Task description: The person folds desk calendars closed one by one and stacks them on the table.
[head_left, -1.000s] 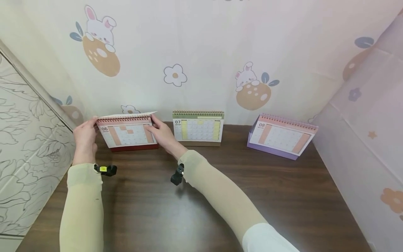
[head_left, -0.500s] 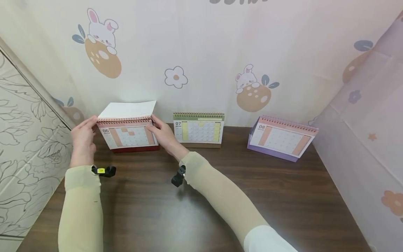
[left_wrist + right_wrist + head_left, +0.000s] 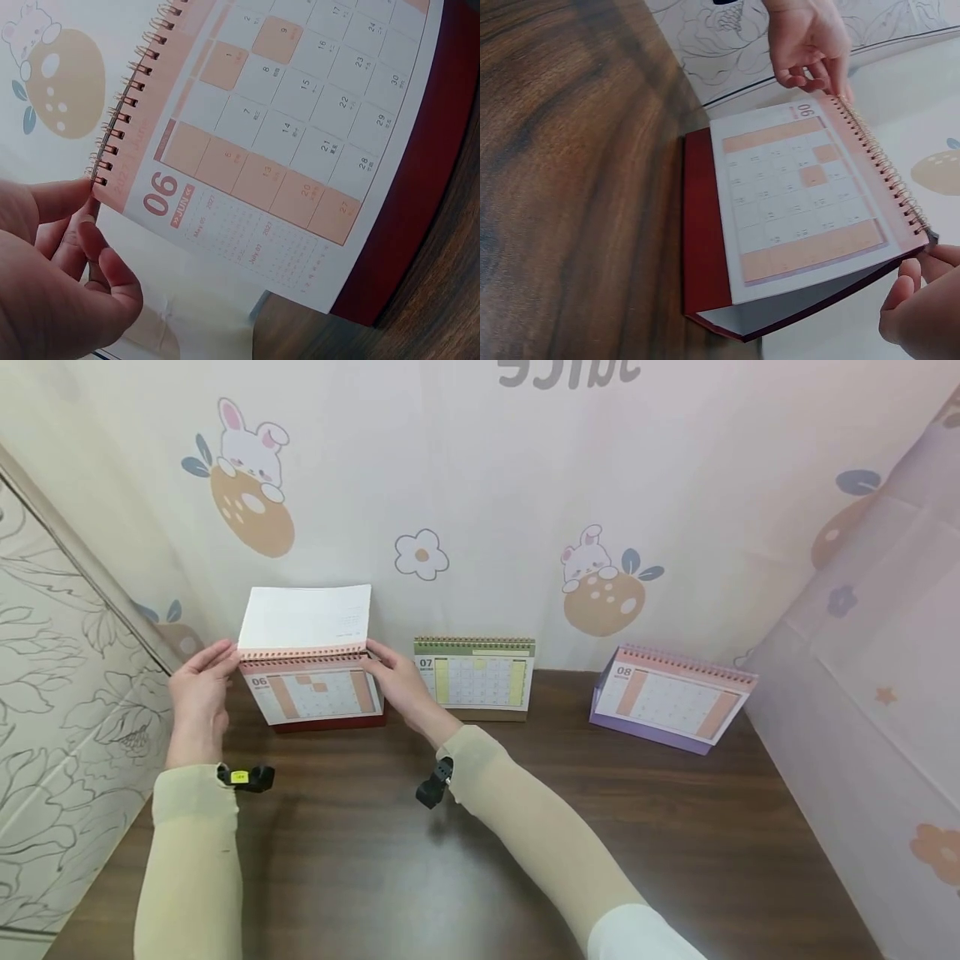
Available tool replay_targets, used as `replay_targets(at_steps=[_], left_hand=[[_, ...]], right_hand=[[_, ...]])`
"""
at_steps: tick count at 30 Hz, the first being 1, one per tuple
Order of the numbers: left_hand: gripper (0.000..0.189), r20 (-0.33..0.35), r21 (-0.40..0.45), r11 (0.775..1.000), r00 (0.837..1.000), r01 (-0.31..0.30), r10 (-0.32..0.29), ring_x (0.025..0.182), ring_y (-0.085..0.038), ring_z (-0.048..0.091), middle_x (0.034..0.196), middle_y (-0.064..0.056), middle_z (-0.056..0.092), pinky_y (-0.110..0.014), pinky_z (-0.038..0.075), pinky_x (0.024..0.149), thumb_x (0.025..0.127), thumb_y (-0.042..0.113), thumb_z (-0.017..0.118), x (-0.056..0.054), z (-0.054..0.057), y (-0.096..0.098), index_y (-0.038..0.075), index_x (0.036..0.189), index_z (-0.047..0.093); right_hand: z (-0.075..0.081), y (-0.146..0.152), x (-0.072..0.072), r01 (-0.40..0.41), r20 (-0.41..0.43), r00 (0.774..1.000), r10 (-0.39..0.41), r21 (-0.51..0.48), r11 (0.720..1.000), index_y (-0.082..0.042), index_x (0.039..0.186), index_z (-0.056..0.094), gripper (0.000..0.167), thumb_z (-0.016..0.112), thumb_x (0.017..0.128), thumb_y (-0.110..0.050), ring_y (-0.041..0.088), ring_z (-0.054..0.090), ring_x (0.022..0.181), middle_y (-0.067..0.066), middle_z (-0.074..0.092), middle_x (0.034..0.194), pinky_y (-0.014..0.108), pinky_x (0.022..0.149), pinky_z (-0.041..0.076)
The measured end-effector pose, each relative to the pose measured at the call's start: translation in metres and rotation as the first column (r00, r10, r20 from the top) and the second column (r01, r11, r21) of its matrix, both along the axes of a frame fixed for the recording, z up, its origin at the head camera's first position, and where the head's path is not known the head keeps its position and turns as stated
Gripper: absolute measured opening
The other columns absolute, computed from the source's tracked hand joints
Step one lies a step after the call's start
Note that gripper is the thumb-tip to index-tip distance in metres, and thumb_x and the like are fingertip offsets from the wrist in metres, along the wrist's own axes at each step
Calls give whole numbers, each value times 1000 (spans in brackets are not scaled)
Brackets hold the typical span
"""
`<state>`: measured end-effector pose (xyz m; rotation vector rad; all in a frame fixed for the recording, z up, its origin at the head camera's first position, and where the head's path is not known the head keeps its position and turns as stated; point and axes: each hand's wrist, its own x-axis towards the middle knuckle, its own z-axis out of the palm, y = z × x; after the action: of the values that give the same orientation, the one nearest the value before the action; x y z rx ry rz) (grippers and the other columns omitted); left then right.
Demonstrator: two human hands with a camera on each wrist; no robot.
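A desk calendar (image 3: 318, 693) with a red base stands at the far left of the table, its 06 page facing front. A whitish sheet (image 3: 307, 614) rises behind its spiral binding (image 3: 877, 154). At the binding's left end my left hand (image 3: 201, 693) pinches the top corner between thumb and fingertips, as the left wrist view also shows on the calendar (image 3: 292, 120). My right hand (image 3: 405, 685) grips the right end of the top edge, thumb in front, its other fingers partly hidden behind. In the right wrist view, the stand's side under the page is open.
A green-topped 07 calendar (image 3: 480, 681) stands just right of my right hand, its left edge partly covered by it. Farther right is a purple 08 calendar (image 3: 675, 697), turned at an angle. A printed curtain (image 3: 480, 460) hangs behind the brown wooden table (image 3: 360, 860).
The sheet behind the spiral was almost edge-on and now shows its broad whitish face. Both hands stay at the ends of the binding. The whole head view has shifted slightly.
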<state>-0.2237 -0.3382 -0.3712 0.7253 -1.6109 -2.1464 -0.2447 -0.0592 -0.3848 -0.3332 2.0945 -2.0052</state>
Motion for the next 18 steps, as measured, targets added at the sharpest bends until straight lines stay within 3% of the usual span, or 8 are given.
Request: replay_targets(at_steps=[4, 10, 13, 18], left_hand=[[33, -19, -15, 1000, 1000, 4, -5, 94, -4, 65, 102, 10, 74, -15, 43, 64, 83, 8, 80, 0, 0, 0, 19, 114, 76], [37, 11, -118, 993, 1000, 20, -19, 99, -4, 59, 111, 10, 70, -13, 43, 70, 89, 9, 74, 1, 1, 3, 20, 124, 72], [38, 33, -177, 984, 999, 14, -8, 101, -3, 54, 111, 11, 66, -14, 41, 76, 89, 14, 75, 2, 2, 6, 22, 126, 71], [41, 39, -201, 980, 999, 4, 4, 107, -4, 51, 113, 11, 62, -19, 38, 95, 87, 22, 78, 3, 4, 9, 22, 127, 70]], right_hand=[[7, 3, -1, -7, 28, 1000, 7, -16, 1000, -22, 142, 57, 41, 57, 101, -30, 10, 49, 129, -8, 59, 136, 34, 108, 37], [17, 7, -2, -16, 34, 999, 20, -99, 995, -14, 141, 57, 40, 56, 102, -24, 11, 59, 96, 1, 69, 109, 39, 97, 45], [21, 8, -2, -32, 41, 998, 40, -165, 986, -10, 142, 56, 40, 55, 103, -19, 11, 60, 95, 5, 70, 105, 33, 95, 47], [27, 7, -1, -37, 43, 998, 48, -233, 972, -3, 141, 54, 39, 54, 103, -13, 13, 62, 106, 7, 68, 116, 23, 96, 47]])
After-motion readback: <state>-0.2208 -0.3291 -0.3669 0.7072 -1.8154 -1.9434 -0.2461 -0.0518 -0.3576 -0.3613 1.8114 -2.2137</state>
